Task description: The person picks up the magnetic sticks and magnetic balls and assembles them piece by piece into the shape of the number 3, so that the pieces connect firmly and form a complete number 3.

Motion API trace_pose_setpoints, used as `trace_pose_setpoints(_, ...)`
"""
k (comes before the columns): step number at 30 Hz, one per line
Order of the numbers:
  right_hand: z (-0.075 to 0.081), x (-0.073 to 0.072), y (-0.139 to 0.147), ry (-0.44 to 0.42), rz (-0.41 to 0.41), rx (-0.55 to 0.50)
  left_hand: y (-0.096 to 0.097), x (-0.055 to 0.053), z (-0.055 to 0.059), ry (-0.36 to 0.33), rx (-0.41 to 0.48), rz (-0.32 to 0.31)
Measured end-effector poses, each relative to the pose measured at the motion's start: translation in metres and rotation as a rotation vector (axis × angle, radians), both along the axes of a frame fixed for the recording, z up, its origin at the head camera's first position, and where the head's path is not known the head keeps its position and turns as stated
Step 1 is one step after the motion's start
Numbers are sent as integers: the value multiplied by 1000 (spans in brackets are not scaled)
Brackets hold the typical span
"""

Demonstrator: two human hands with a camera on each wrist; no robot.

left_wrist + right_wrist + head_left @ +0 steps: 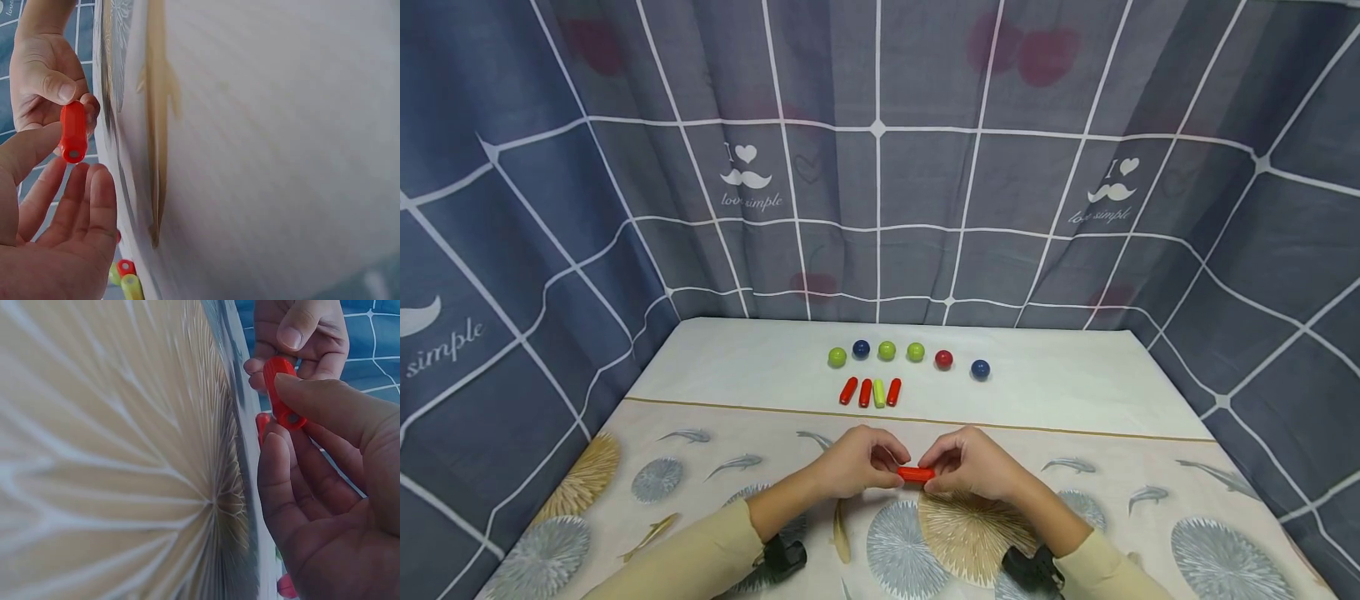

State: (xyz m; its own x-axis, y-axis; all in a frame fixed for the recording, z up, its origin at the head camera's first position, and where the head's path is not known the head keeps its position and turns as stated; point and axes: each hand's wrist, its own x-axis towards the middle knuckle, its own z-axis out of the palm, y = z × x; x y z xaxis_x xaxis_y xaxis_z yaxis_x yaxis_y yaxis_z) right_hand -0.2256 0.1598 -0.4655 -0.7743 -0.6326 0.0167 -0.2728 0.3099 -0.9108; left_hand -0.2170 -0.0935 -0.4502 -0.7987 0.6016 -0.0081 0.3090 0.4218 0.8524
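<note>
Both hands hold one short red plastic rod level between them, low over the front of the table. My left hand has its thumb and fingertips at the rod's left end; my right hand pinches the right end. A small grey disc shows in the end of the red rod in the left wrist view. Seen from the right wrist, the right thumb lies along the side of the red rod, and a grey disc sits in that end too. The other fingers of both hands are loosely bent.
Beyond the hands lie red rods and one yellow-green rod side by side. Behind them is a row of balls: green, dark blue and red. A patterned cloth covers the table's front; a checked curtain surrounds it.
</note>
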Motion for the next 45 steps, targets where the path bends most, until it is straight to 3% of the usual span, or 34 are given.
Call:
trace_pose_setpoints(16,0,1,0,-4,23,-25,6,1,-1,5,-17,-1)
trace_pose_setpoints(23,0,-14,12,37,23,-37,8,-1,-2,22,-17,29)
trace_pose_setpoints(28,1,-37,29,148,-102,8,9,-1,-1,21,-28,59)
trace_pose_setpoints(34,1,-67,53,243,-332,46,12,2,1,5,-19,65)
trace_pose_setpoints(40,3,-98,70,310,-546,46,15,3,1,1,-23,57)
trace_pose_setpoints(45,2,-115,76,311,-635,93,18,4,0,-15,-30,55)
